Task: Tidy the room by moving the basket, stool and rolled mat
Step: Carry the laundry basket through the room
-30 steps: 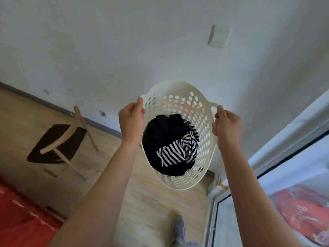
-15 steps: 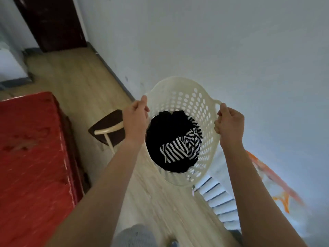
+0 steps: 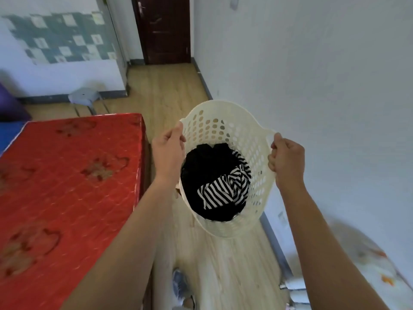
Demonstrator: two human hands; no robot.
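Between your two hands hung the cream perforated basket (image 3: 225, 128), held up off the wooden floor (image 3: 223, 260) at arm's length. Your left hand (image 3: 168, 153) was clenched on the rim handle at its left side; your right hand (image 3: 287, 158) was fisted round the handle opposite. Hands stood well apart, the basket's mouth spanning the gap. Inside lay dark clothing (image 3: 204, 166) with a black-and-white striped garment (image 3: 221, 193) on top, toward the right-hand side. Left of your left arm ran a red patterned mattress (image 3: 67, 175), close by. Right of your right hand, a plain white wall (image 3: 324, 86). Beyond the basket, farther than either hand, the floor led to a dark door (image 3: 165, 30). Far off past the mattress, left of your left hand, sat a grey stool (image 3: 83, 97) against the wall. Below your arms, a shoe (image 3: 180, 285) showed on the floor.
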